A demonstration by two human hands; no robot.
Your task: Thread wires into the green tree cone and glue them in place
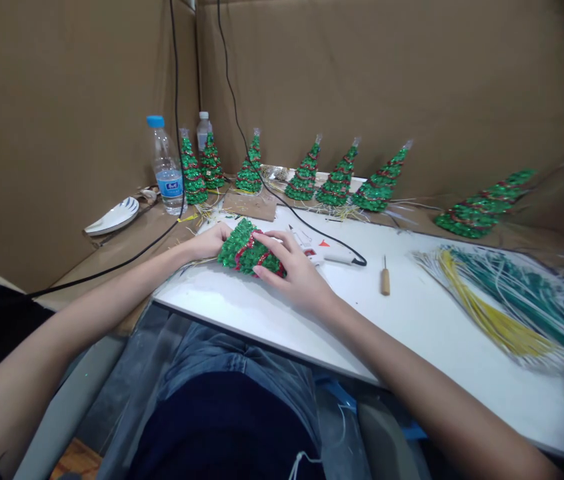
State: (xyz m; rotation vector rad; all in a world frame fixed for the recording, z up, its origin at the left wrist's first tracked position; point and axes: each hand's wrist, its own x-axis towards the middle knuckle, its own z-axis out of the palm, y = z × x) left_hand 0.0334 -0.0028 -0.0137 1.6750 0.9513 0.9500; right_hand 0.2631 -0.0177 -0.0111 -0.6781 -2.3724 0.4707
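A green glittery miniature Christmas tree (241, 244) with a red garland lies on its side between my two hands, just above the white tabletop (202, 287). My left hand (212, 240) is closed at the tree's left, wide end, its fingers partly hidden behind it. Across the red-trimmed right part rests my right hand (295, 267), thumb in front and fingers over the top, gripping it. Just behind my right hand lies a white glue gun (332, 255) with a black cord. Right of that is an awl (385, 281) with a wooden handle.
Several finished-looking trees (303, 175) stand along the cardboard wall; another tree (482, 207) leans at right. Bundles of yellow strands (497, 313) and green strands (537, 300) cover the right side. A water bottle (168, 170) and a white spoon-shaped dish (115, 217) are at left. A black cord (242, 133) hangs across.
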